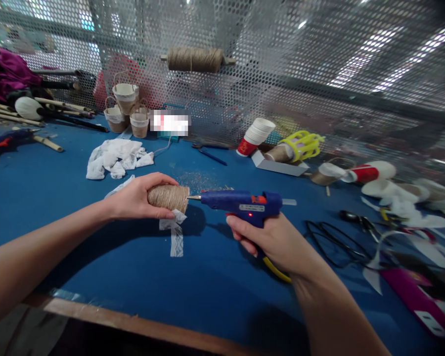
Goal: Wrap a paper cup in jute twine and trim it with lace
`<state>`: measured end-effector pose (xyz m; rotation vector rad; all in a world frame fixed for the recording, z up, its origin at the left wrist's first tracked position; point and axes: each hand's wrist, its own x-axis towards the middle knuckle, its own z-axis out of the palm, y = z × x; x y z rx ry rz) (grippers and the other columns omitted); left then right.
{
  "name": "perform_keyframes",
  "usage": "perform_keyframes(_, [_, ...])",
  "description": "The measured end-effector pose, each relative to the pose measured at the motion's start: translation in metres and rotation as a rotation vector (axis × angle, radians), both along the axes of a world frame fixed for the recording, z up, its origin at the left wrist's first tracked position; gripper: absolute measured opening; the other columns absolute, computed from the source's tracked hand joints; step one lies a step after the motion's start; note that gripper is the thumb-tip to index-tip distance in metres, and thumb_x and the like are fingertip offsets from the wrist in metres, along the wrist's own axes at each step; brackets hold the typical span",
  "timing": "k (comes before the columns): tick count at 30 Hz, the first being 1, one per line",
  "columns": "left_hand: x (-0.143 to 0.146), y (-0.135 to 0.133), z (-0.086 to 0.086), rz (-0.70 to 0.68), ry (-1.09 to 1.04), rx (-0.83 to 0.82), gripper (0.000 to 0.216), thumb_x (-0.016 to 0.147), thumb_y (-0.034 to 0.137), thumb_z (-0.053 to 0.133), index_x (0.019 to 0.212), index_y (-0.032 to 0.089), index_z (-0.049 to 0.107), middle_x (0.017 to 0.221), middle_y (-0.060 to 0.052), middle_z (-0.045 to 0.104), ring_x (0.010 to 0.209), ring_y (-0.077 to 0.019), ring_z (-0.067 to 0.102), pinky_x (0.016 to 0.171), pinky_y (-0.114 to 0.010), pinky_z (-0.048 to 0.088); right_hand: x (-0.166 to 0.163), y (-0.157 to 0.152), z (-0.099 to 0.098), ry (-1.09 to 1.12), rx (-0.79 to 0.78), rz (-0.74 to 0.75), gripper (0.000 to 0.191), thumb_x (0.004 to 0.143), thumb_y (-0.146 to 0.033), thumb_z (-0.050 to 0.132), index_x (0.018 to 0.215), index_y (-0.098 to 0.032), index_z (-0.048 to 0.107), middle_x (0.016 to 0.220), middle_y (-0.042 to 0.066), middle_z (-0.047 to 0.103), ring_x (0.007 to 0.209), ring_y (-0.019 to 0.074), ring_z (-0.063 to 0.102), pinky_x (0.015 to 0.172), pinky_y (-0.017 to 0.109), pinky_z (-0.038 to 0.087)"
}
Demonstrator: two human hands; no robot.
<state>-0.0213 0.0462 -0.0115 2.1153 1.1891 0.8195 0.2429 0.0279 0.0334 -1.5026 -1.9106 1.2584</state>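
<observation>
My left hand (pixel 137 197) is wrapped round a twine-covered cup (pixel 167 197), which lies on its side just above the blue table (pixel 133 277). A strip of white lace (pixel 177 241) hangs down below the cup onto the tabletop. In my right hand (pixel 269 237) is a blue glue gun (pixel 233 203), its metal nozzle at the cup's right-hand rim. A small red light glows on the gun, and a clear glue stick (pixel 289 202) juts from its back. Between my fingers and the gun's handle, the trigger is hidden.
Crumpled white lace (pixel 114 157) lies behind my left hand, near several small twine baskets (pixel 126 96). Pliers (pixel 211 152), stacked paper cups (pixel 255 136) and a white box (pixel 280 165) stand farther back. Black cables (pixel 333 244) and a purple power strip (pixel 411 296) lie on the right.
</observation>
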Motion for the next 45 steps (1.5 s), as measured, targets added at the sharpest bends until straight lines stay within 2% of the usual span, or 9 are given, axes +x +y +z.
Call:
perform_keyframes(8, [-0.0003, 0.0006, -0.0018, -0.011, -0.033, 0.034, 0.055, 0.065, 0.042, 0.070, 0.110, 0.016, 0.052, 0.105, -0.007, 0.060, 0.091, -0.0196, 0.059, 0.082, -0.033, 0.047, 0.0005, -0.0012, -0.0009, 0.014, -0.037, -0.004, 0.034, 0.069, -0.045, 0.065, 0.052, -0.020, 0.049, 0.038, -0.005, 0.045, 0.036, 0.0067, 0.041, 0.039, 0.021, 0.036])
perform_keyframes(14, [-0.0008, 0.0000, -0.0025, -0.013, -0.039, 0.054, 0.055, 0.064, 0.041, 0.071, 0.110, 0.017, 0.053, 0.106, -0.008, 0.060, 0.091, -0.0197, 0.059, 0.080, -0.032, 0.048, 0.0011, 0.0009, -0.0016, 0.001, 0.020, -0.016, 0.037, 0.074, -0.047, 0.059, 0.052, -0.019, 0.049, 0.041, -0.004, 0.047, 0.038, 0.0066, 0.042, 0.041, 0.021, 0.037])
perform_keyframes(24, [0.0011, -0.0007, -0.0006, -0.021, -0.122, -0.030, 0.054, 0.063, 0.039, 0.071, 0.109, 0.016, 0.053, 0.102, -0.006, 0.061, 0.088, -0.0187, 0.059, 0.076, -0.031, 0.049, 0.0010, -0.0002, -0.0040, 0.042, -0.043, 0.014, 0.037, 0.070, -0.051, 0.061, 0.054, -0.020, 0.049, 0.038, -0.005, 0.045, 0.036, 0.0068, 0.041, 0.038, 0.021, 0.034])
perform_keyframes(32, [0.0016, -0.0025, 0.0016, -0.045, -0.075, 0.056, 0.056, 0.061, 0.038, 0.073, 0.108, 0.015, 0.053, 0.104, -0.008, 0.059, 0.091, -0.0199, 0.057, 0.081, -0.033, 0.048, 0.0019, 0.0033, -0.0049, 0.064, -0.023, -0.020, 0.038, 0.074, -0.050, 0.057, 0.054, -0.019, 0.050, 0.038, -0.005, 0.046, 0.034, 0.0058, 0.040, 0.036, 0.020, 0.031])
perform_keyframes(37, [0.0016, -0.0024, 0.0026, -0.049, -0.089, 0.058, 0.055, 0.063, 0.038, 0.073, 0.109, 0.016, 0.052, 0.103, -0.007, 0.059, 0.092, -0.0194, 0.058, 0.082, -0.032, 0.047, 0.0046, 0.0025, -0.0035, 0.027, -0.087, 0.047, 0.039, 0.073, -0.052, 0.057, 0.054, -0.019, 0.050, 0.037, -0.005, 0.045, 0.035, 0.0063, 0.040, 0.038, 0.020, 0.033])
perform_keyframes(45, [0.0023, -0.0045, 0.0034, -0.039, -0.104, 0.035, 0.056, 0.060, 0.038, 0.074, 0.108, 0.017, 0.053, 0.105, -0.006, 0.059, 0.093, -0.0202, 0.057, 0.084, -0.034, 0.046, 0.0019, 0.0021, -0.0035, 0.091, -0.023, -0.011, 0.038, 0.074, -0.050, 0.057, 0.054, -0.018, 0.050, 0.038, -0.005, 0.045, 0.035, 0.0055, 0.039, 0.036, 0.019, 0.030])
